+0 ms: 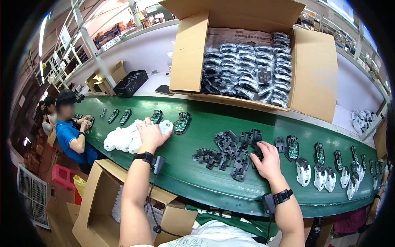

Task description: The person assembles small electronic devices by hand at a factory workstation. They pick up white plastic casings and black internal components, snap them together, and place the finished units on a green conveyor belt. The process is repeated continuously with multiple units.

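Observation:
My left hand [150, 133] lies with its fingers spread on a bundle of white parts [123, 139] that look wrapped in plastic, on the green conveyor belt [193, 150]. My right hand [268, 160] has thumb and fingers around a black plastic part [257, 151] at the right edge of a loose heap of black plastic parts [226, 144]. A larger black base piece [240, 166] lies at the near side of that heap. Beyond my left hand sit a mouse-shaped shell with a green circuit board [182, 122] and a similar one [156, 117].
A large open carton [189, 57] with stacked plastic-wrapped black parts stands behind the belt. At right are board-fitted shells [292, 147] and white-grey covers [303, 172]. A lower carton [92, 201] is at my left. A co-worker in blue [74, 131] handles a part farther left.

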`<state>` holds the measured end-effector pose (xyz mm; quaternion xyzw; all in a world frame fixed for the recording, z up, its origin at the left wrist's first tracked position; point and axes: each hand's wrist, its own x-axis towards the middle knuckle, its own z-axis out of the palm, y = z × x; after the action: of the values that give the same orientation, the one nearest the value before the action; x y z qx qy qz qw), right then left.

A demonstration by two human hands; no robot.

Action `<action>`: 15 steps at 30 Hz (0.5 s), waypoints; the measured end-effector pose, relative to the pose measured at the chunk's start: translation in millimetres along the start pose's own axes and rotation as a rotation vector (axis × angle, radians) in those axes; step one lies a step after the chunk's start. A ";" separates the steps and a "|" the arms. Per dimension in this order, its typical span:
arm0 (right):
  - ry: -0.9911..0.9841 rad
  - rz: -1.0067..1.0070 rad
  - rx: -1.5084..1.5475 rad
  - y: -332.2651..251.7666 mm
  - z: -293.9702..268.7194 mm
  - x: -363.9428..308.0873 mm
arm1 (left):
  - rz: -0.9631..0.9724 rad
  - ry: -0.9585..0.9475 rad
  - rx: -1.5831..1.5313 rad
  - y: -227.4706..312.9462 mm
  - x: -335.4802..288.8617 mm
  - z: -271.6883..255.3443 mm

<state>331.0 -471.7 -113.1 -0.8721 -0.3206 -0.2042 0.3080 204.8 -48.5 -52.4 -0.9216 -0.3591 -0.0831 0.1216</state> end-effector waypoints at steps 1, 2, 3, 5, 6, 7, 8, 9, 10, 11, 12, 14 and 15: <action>-0.024 0.025 0.029 3.5 4.7 1.9 | 0.013 0.017 0.043 -6.5 -0.8 -6.0; -0.064 -0.007 0.102 4.6 8.8 0.4 | 0.049 0.024 0.076 -2.7 -5.5 -7.8; -0.099 -0.024 0.154 6.0 9.2 -0.1 | 0.107 0.030 0.093 11.5 -8.9 -6.4; -0.127 -0.061 0.282 0.1 9.5 -2.9 | 0.139 0.078 0.017 6.9 -13.4 -2.4; -0.116 -0.089 0.354 -4.7 6.5 -0.9 | 0.188 0.146 -0.043 10.0 -20.4 -7.8; -0.001 -0.110 0.289 -6.0 5.8 5.8 | 0.222 0.234 -0.133 8.3 -23.3 -5.2; 0.122 -0.134 0.209 -2.8 -1.4 11.6 | 0.203 0.220 -0.438 18.9 -29.7 -14.1; 0.185 -0.049 0.070 5.0 -6.0 15.7 | 0.248 0.193 -0.647 29.1 -38.6 -23.4; 0.165 0.067 -0.106 14.9 -12.8 18.5 | 0.289 0.159 -0.853 44.3 -47.1 -31.7; 0.108 0.116 -0.227 23.7 -12.1 18.0 | 0.359 0.054 -1.103 54.7 -55.8 -35.3; 0.048 0.167 -0.352 32.5 -9.2 14.2 | 0.429 -0.063 -1.355 69.3 -66.2 -39.7; 0.005 0.162 -0.430 43.6 4.2 1.6 | 0.570 -0.245 -1.622 104.5 -107.7 -84.8; -0.028 0.114 -0.353 31.1 3.6 3.0 | 0.630 -0.277 -1.665 109.9 -122.8 -88.6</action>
<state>355.1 -486.9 -126.7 -0.9321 -0.2343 -0.2276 0.1568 184.5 -230.7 -15.3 -0.7687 0.0752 -0.1673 -0.6127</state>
